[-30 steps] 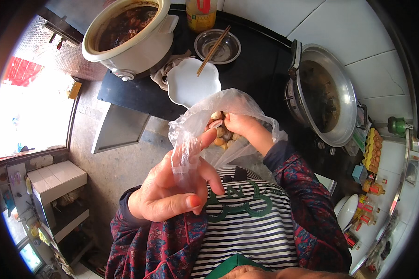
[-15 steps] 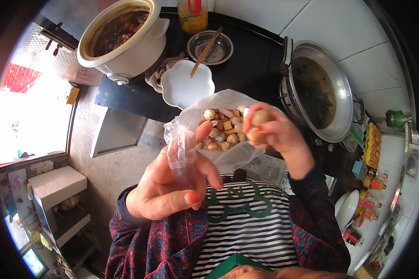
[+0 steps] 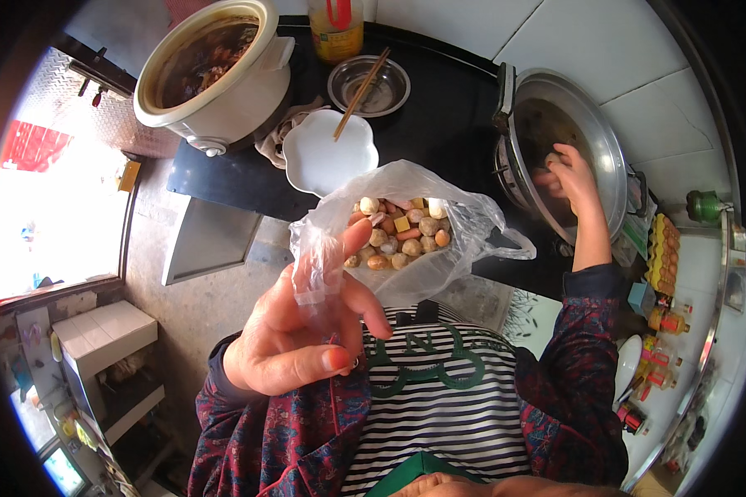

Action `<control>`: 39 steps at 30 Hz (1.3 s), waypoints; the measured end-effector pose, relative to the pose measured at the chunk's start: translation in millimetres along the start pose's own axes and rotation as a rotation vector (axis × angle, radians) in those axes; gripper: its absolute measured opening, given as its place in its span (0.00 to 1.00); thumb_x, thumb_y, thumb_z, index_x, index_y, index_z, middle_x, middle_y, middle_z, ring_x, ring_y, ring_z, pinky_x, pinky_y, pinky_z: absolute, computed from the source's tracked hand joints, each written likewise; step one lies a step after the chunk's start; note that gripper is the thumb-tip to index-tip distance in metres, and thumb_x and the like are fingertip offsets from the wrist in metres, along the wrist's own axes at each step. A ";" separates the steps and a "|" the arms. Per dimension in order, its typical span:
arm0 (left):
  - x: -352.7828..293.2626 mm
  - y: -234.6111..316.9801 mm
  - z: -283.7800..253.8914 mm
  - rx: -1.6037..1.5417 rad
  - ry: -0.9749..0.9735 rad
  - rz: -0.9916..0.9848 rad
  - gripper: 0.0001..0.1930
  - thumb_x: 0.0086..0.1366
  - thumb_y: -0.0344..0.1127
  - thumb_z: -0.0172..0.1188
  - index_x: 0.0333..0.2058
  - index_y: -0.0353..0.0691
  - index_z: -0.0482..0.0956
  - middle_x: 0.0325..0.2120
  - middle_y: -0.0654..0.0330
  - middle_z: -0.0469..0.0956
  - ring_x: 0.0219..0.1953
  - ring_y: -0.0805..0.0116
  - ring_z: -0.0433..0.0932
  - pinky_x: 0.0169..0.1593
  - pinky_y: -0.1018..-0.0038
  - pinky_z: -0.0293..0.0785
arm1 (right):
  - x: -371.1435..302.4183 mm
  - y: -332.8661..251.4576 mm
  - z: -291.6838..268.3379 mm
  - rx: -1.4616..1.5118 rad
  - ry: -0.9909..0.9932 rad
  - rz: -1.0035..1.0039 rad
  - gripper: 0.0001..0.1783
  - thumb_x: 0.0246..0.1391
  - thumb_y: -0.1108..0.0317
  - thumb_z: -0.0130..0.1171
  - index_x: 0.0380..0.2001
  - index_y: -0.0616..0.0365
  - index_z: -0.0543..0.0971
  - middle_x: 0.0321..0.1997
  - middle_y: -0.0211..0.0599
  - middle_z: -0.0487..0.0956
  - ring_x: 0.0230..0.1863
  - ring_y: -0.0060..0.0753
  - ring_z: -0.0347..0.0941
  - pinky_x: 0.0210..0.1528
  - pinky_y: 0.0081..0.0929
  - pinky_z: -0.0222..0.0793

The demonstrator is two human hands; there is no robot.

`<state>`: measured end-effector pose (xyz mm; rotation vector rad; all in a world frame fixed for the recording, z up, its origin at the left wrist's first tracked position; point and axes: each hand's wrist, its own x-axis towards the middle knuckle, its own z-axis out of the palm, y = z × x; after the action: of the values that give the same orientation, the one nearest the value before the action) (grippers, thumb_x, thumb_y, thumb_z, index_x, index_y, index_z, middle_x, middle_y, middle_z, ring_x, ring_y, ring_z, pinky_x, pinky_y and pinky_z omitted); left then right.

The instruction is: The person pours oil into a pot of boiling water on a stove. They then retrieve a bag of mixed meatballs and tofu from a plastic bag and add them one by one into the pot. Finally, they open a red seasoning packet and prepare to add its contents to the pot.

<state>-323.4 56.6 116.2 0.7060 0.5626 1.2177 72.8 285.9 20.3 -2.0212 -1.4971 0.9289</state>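
My left hand [image 3: 302,331] carries a clear plastic bag [image 3: 464,248] by its handle, which is looped round the fingers. The bag hangs with its mouth up and holds several brownish meatballs [image 3: 412,247], pieces of sausage [image 3: 409,234] and a small yellow cube [image 3: 402,224]. My right hand [image 3: 570,184] is over the wide metal pot [image 3: 603,124] on the stove at the right, fingers curled. A round brownish meatball [image 3: 553,157] shows at its fingertips; whether more are in the hand is hidden. Dark liquid lies in the pot.
A cream slow cooker [image 3: 236,108] with dark stew stands at the back left. Beside it are a white scalloped plate [image 3: 327,161], a steel bowl [image 3: 389,108] with chopsticks [image 3: 360,95] across it, and a jar [image 3: 337,41]. An egg tray [image 3: 665,253] lies at the right.
My right hand has moved from above the bag rightward to over the pot, carrying meatballs. The left hand stays with the bag almost where it was.
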 end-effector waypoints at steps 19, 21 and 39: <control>1.9 -2.7 2.1 -0.069 0.042 -0.029 0.51 0.52 0.32 0.67 0.66 0.27 0.40 0.36 0.42 0.77 0.21 0.70 0.75 0.30 0.83 0.70 | -118.8 -51.3 208.8 -0.591 -0.593 -0.657 0.26 0.45 0.73 0.56 0.52 0.60 0.69 0.49 0.56 0.72 0.52 0.57 0.68 0.56 0.45 0.64; 2.9 -2.5 0.6 -0.073 0.011 -0.066 0.51 0.52 0.31 0.67 0.66 0.27 0.40 0.36 0.41 0.77 0.22 0.70 0.75 0.30 0.83 0.70 | -118.6 -46.7 214.7 -0.362 -0.593 -0.653 0.24 0.45 0.73 0.58 0.49 0.61 0.71 0.50 0.53 0.73 0.50 0.50 0.70 0.53 0.40 0.66; 5.0 -7.0 -16.4 -0.006 -0.332 -0.029 0.47 0.57 0.27 0.63 0.68 0.34 0.39 0.52 0.37 0.67 0.31 0.65 0.75 0.30 0.79 0.72 | -112.3 -11.5 231.2 -0.442 -0.519 -0.659 0.25 0.39 0.77 0.61 0.46 0.56 0.75 0.44 0.48 0.77 0.48 0.53 0.72 0.49 0.42 0.68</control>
<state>-329.5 63.2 100.0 0.8711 0.2920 1.0462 -126.8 175.1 -98.4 -1.3813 -2.6253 0.9178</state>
